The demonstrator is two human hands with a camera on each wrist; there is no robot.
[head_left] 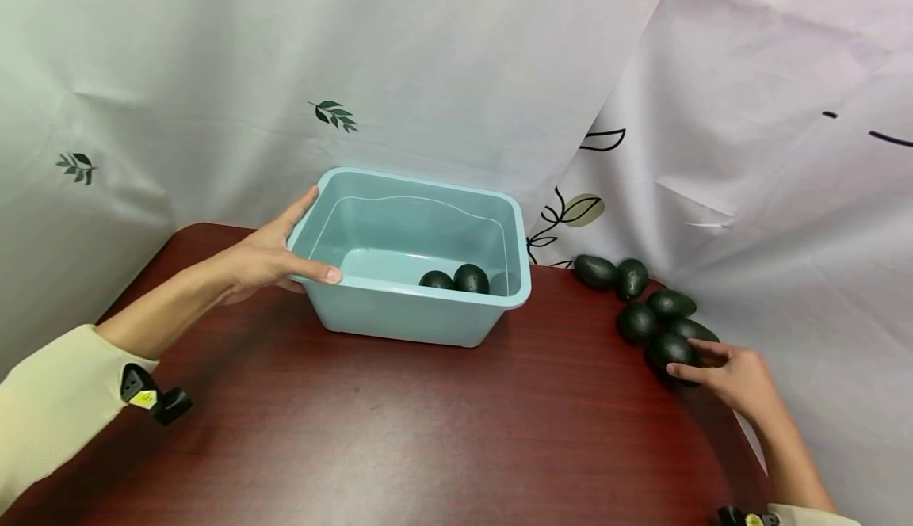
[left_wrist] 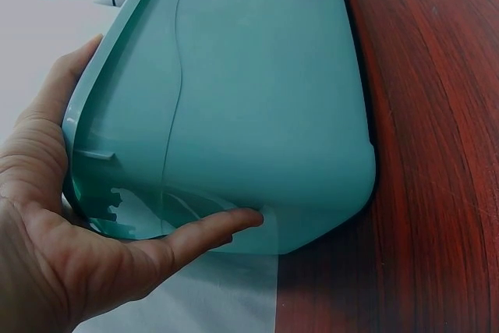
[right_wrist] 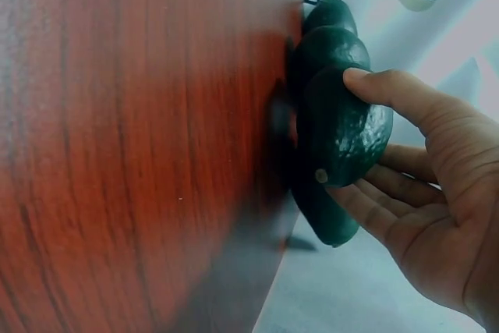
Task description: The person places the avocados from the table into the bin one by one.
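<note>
A light blue plastic basin (head_left: 399,312) stands at the back of the table with two avocados (head_left: 471,279) visible inside. My left hand (head_left: 260,261) holds the basin's left end, its thumb over the front rim and its fingers along the side. In the left wrist view the hand (left_wrist: 93,255) spans the end of the basin (left_wrist: 265,91). On the right, my right hand (head_left: 738,379) grips a dark green avocado (head_left: 670,352) between thumb and fingers. The right wrist view shows this avocado (right_wrist: 335,130) against others, with the hand's (right_wrist: 437,185) thumb on top.
Several more avocados (head_left: 632,279) lie in a cluster along the table's right edge. The dark red wooden table (head_left: 428,423) stretches in front of the basin. A pale printed cloth (head_left: 428,66) hangs behind the table and down its right side.
</note>
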